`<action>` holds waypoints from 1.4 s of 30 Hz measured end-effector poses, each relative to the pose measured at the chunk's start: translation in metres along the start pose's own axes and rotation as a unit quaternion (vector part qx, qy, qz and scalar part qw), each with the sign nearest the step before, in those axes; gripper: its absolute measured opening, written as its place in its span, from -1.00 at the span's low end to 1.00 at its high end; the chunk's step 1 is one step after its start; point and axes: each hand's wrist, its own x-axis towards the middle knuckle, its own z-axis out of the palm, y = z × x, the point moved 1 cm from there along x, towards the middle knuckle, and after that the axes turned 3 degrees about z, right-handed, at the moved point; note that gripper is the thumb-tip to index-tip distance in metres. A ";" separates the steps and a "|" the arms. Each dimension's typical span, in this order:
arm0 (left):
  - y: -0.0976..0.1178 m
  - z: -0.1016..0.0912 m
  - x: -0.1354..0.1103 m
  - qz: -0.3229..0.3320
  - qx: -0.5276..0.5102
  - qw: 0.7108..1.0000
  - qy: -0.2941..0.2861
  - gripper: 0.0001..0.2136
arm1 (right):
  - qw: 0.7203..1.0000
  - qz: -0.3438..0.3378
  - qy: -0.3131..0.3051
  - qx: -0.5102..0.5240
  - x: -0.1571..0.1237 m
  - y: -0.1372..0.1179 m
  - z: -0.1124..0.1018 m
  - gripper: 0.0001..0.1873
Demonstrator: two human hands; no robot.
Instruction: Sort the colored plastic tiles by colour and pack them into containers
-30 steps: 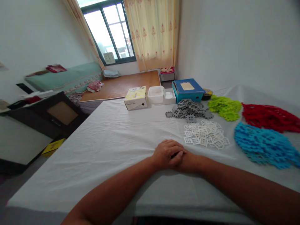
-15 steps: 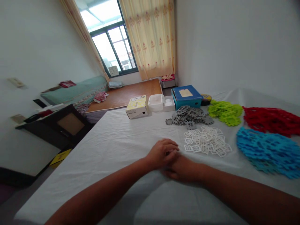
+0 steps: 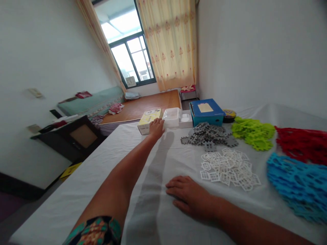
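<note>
My left hand [image 3: 156, 127] is stretched far forward over the table, its fingers extended in front of the right end of a yellow-and-white box [image 3: 146, 119]. Whether the fingertips touch the box, I cannot tell. Just right of them stands a clear plastic container [image 3: 171, 117]. Close to me, my right hand [image 3: 187, 194] lies palm down on the white cloth [image 3: 153, 217], fingers out and holding nothing. To its upper right is a loose pile of white window-shaped plastic pieces [image 3: 227, 166], with dark grey notched pieces [image 3: 208, 132] behind them.
Lime green [image 3: 252, 132], red [image 3: 301, 141] and blue [image 3: 298, 183] piles of plastic pieces spread along the right. At the back are a white box [image 3: 185, 119], a blue box [image 3: 206, 112] and a round dark tin [image 3: 229, 115]. A wall borders the right side.
My hands were together near the table's middle; now they are apart. The left has reached forward to the yellow-and-white box, and the right rests flat on the cloth. The view has shifted slightly.
</note>
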 end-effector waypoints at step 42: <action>0.060 -0.150 -0.230 0.104 0.077 0.991 0.019 -0.35 | 0.955 -0.004 0.280 0.096 0.003 0.009 -0.007 -0.16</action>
